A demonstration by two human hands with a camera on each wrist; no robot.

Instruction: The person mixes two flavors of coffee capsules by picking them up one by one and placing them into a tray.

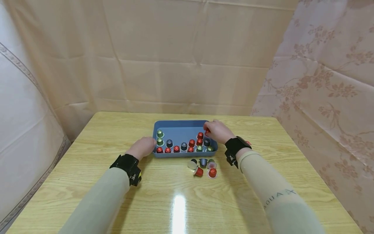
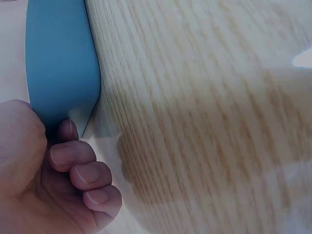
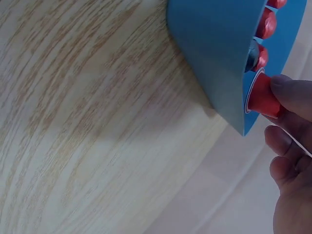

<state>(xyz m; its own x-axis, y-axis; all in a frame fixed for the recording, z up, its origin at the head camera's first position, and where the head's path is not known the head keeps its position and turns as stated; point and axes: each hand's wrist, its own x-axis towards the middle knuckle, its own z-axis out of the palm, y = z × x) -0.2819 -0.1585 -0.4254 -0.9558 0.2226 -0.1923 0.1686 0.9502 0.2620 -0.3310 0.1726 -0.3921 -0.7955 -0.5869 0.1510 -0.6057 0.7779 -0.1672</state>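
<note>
A blue rectangular tray [image 1: 181, 155] holds several coffee capsules in red, green and dark colours, standing rim down. Between thumb and fingers, my right hand [image 1: 219, 131] pinches a red coffee capsule [image 3: 263, 95] just inside the tray's right end. Dark and red capsules stand close by it in the right wrist view. At the tray's left end, my left hand [image 1: 142, 147] grips the wall, its fingers [image 2: 87, 174] curled against the outer side. Two green capsules [image 1: 160, 141] stand inside near that hand.
In front of the tray, several loose capsules lie on the wooden table [image 1: 163, 201]: a tipped red one [image 1: 198, 171], an upright red one [image 1: 212, 173], a dark one [image 1: 203, 162] and others. Beige cloth [image 1: 175, 65] hangs behind the table's far edge.
</note>
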